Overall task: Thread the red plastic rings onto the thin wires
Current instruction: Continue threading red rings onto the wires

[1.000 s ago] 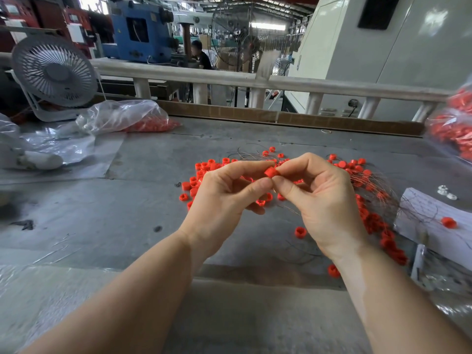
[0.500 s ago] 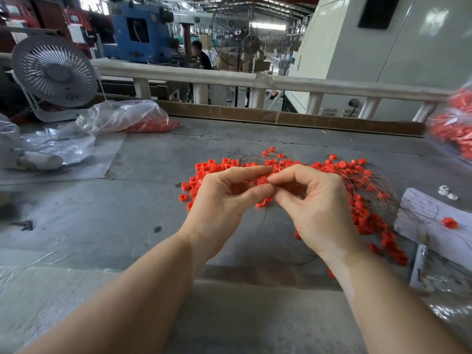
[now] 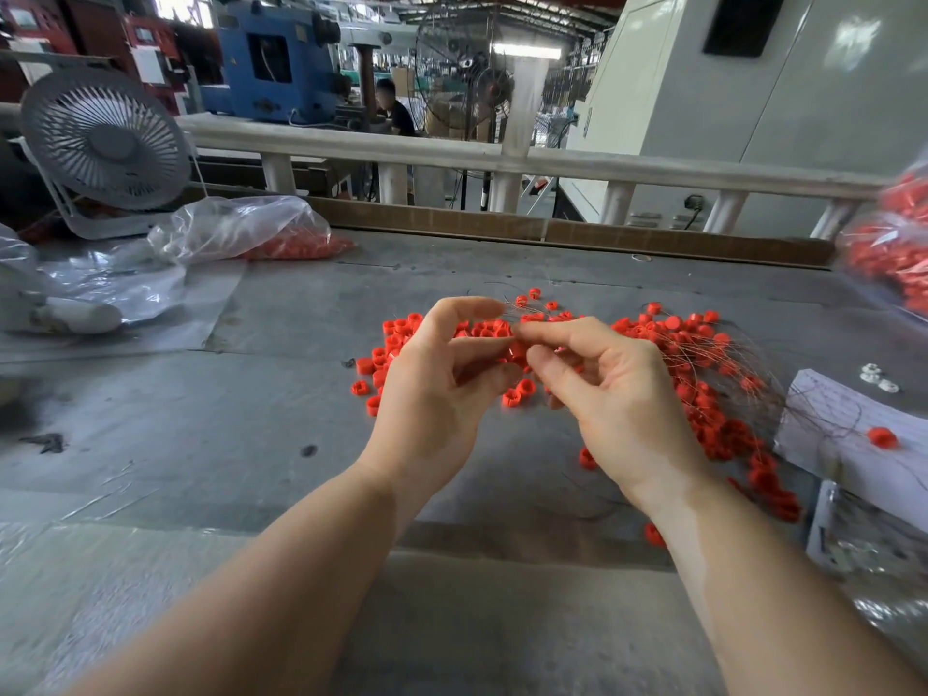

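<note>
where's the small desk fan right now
In the head view the small grey desk fan stands at the table's far left corner, just behind the clear plastic bag of red rings and in front of the white railing.

The small red plastic rings (image 3: 673, 339) are seen to be smooth with a dull sheen. The thin metal wires (image 3: 723, 359) are fine and faintly shiny. The grey desk (image 3: 251, 419) is matt, scuffed and stained. Glossy, crinkled film is shown by the clear plastic bag (image 3: 236, 233).
</note>
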`<state>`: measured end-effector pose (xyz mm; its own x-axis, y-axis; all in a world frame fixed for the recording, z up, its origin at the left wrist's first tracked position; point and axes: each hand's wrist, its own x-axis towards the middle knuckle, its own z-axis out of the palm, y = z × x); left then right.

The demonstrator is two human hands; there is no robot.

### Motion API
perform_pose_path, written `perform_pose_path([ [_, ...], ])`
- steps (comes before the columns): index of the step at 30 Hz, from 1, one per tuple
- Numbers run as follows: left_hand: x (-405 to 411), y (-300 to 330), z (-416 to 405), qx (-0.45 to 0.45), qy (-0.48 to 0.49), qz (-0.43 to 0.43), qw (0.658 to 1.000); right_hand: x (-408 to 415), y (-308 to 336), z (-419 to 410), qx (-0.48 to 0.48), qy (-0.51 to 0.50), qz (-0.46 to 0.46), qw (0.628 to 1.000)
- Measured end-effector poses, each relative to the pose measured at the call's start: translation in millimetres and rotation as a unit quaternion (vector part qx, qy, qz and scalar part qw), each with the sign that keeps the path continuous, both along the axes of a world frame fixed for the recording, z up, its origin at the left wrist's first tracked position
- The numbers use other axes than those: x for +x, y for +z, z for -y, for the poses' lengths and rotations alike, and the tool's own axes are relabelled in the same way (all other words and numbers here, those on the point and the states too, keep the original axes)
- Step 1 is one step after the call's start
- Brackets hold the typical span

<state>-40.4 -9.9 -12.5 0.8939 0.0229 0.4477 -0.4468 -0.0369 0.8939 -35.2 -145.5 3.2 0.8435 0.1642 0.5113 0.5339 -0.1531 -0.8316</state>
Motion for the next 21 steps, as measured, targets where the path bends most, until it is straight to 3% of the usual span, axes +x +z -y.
perform_pose_path([
  [16,1.4,0.7,0.7,-0.027,-0.01,0.011,1.0,0.6,-0.2,0.9,0.02,0.006,-0.011,1.0],
  [21,0.0,2.5,1.6,-0.043,-0.008,0.024,0.999,1.2,1.0,2.1,0.088,0.018,-0.027,0.996],
])
